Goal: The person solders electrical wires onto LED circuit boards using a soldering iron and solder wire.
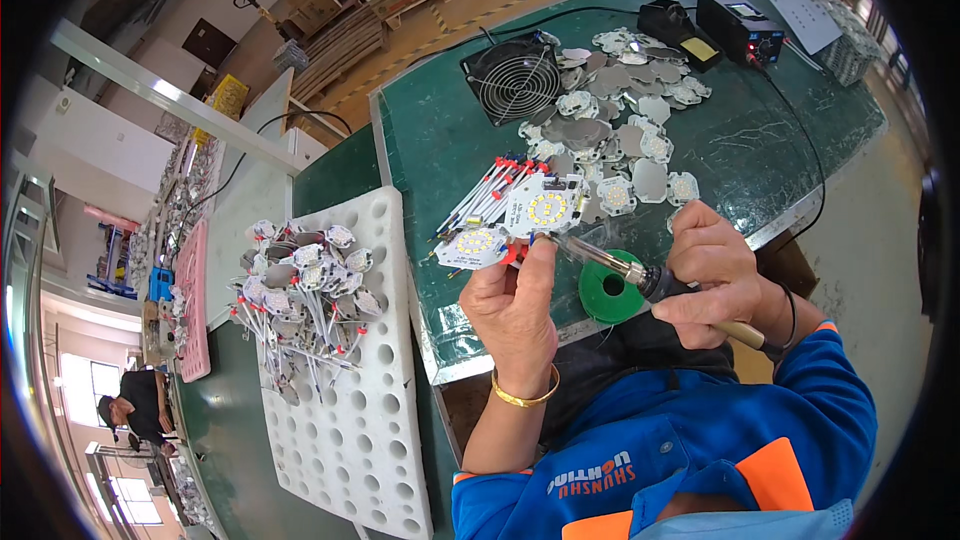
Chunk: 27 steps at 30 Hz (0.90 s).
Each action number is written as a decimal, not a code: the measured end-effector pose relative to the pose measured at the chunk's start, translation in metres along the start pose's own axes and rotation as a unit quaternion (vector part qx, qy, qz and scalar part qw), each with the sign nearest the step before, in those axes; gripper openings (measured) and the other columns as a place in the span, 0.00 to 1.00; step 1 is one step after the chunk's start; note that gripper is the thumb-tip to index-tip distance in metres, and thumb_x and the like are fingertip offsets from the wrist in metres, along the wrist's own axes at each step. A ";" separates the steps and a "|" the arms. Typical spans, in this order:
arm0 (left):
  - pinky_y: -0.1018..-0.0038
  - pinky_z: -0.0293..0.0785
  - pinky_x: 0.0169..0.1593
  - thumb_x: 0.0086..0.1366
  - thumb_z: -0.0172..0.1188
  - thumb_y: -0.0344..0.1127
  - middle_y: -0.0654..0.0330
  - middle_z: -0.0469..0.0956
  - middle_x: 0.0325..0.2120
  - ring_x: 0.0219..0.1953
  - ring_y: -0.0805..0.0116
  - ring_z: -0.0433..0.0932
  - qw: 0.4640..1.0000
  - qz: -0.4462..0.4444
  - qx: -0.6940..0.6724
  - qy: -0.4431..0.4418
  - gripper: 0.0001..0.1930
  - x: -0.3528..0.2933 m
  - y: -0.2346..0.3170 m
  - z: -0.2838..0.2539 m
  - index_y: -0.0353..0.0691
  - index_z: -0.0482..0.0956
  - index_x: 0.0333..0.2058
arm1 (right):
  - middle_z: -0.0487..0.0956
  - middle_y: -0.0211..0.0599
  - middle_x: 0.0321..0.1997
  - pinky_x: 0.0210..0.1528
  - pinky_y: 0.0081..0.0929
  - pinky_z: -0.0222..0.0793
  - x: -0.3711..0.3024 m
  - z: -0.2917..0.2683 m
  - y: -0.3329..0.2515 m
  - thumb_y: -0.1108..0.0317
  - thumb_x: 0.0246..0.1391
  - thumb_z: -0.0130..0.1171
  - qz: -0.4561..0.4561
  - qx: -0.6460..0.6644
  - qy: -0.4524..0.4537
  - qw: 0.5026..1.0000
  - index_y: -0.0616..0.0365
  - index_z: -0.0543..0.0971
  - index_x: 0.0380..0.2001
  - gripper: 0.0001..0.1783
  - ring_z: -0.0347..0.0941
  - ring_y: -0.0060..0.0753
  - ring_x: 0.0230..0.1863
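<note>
LED board is held around 1 o'clock of the left hand, near edge apparently pinched, with the soldering iron gripped by the right hand at the board's 4 o'clock. Soldering's probably being done now; steady contact's called for next.

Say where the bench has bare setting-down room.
Bare: the green bench right of the loose boards, in front of the black box, and between the fan and the bench's left edge. Crowded: between fan and left hand, where boards and wires lie.
</note>
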<state>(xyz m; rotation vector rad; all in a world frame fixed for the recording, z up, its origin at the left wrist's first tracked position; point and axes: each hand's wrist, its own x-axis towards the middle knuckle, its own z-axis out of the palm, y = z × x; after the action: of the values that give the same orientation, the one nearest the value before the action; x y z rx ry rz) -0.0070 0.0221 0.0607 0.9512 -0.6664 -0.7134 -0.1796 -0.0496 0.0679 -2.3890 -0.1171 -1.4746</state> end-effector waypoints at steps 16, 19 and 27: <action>0.84 0.64 0.28 0.54 0.58 0.25 0.61 0.75 0.24 0.23 0.80 0.69 0.992 -0.109 -0.014 -0.062 0.02 0.005 -0.017 -0.006 0.35 0.75 0.28 | 0.70 0.37 0.23 0.21 0.27 0.60 0.015 0.005 0.013 0.77 0.37 0.59 0.098 -0.101 0.090 0.986 0.60 0.74 0.32 0.13 0.64 0.35 0.20; 0.85 0.65 0.30 0.54 0.59 0.24 0.64 0.76 0.25 0.25 0.81 0.70 0.987 -0.102 0.028 -0.120 0.04 0.005 -0.018 -0.010 0.35 0.76 0.30 | 0.73 0.37 0.26 0.25 0.27 0.63 0.025 0.021 0.022 0.77 0.37 0.63 0.158 -0.104 0.115 0.975 0.58 0.74 0.33 0.15 0.68 0.38 0.24; 0.86 0.65 0.32 0.58 0.57 0.28 0.65 0.76 0.26 0.27 0.82 0.70 0.983 -0.104 0.063 -0.138 0.09 0.007 -0.016 -0.016 0.33 0.77 0.38 | 0.75 0.35 0.29 0.30 0.28 0.68 0.017 0.023 0.028 0.77 0.39 0.59 0.204 -0.012 0.005 0.979 0.57 0.72 0.29 0.10 0.73 0.37 0.29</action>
<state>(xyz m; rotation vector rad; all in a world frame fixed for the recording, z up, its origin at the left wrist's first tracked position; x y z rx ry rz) 0.0059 0.0176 0.0408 1.0581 -0.8712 -1.0109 -0.1453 -0.0708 0.0673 -2.2476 0.3721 -1.2953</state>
